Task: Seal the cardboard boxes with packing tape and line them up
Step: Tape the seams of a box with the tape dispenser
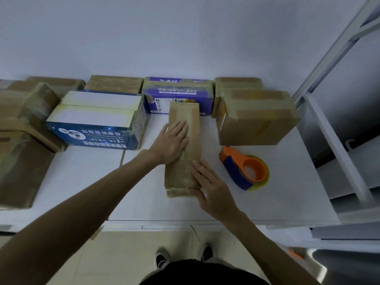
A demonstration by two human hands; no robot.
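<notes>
A long narrow brown box wrapped in tape lies lengthwise in the middle of the white table. My left hand presses flat on its top left side, fingers straight. At the box's near right corner my right hand rests with fingers spread and the thumb against the near end. The orange and blue tape dispenser with its roll of tape lies on the table just right of the box, held by neither hand.
Taped boxes stand along the wall: a purple printed one, brown ones, a larger brown box at right, a blue and white box at left. More brown boxes crowd the far left. A metal shelf frame rises at right.
</notes>
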